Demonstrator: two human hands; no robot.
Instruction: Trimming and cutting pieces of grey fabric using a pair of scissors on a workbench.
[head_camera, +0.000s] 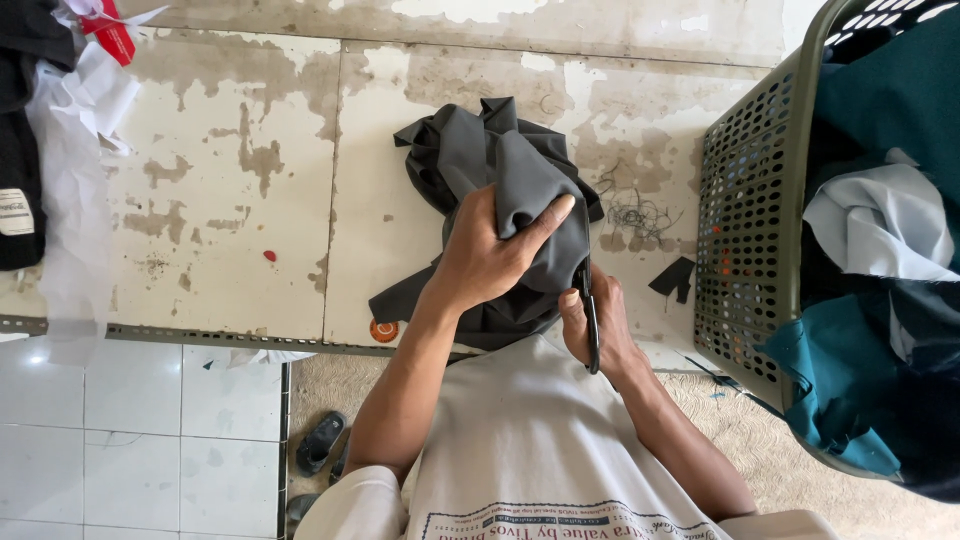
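Your left hand (490, 255) is clenched on a fold of the dark grey garment (500, 200), which lies bunched at the near edge of the worn white surface (230, 180); your right hand (592, 325) grasps black scissors (590, 320), blades at the cloth's near hem; by the surface's right edge stands an olive perforated laundry basket (750, 230), holding teal, dark green and pale grey cloth; loose threads (640, 215) lie beside it; white and black fabric heaps (50, 150) sit at the left edge.
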